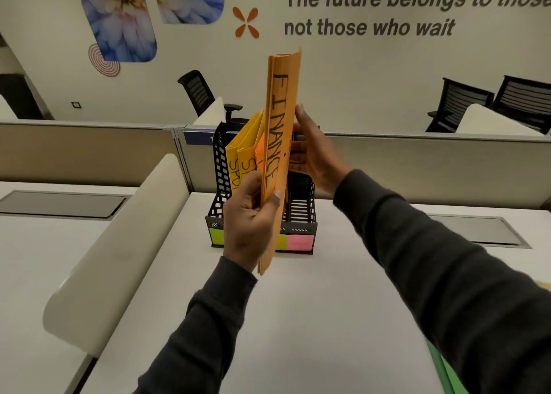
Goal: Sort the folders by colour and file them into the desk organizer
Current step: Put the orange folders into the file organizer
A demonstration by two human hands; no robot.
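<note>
Standing upright – orange folder (280, 143), long axis vertical, left hand (249, 223) gripping base

Left hand (250, 217) pinches closed, thumb up; right hand (313, 155) seems open, fingers extended.

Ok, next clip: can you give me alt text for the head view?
A left hand holds an orange folder marked FINANCE upright in front of a black desk organizer, the right hand open beside it. Two yellow folders already stand in the organizer's left slot, on a white desk.
</note>
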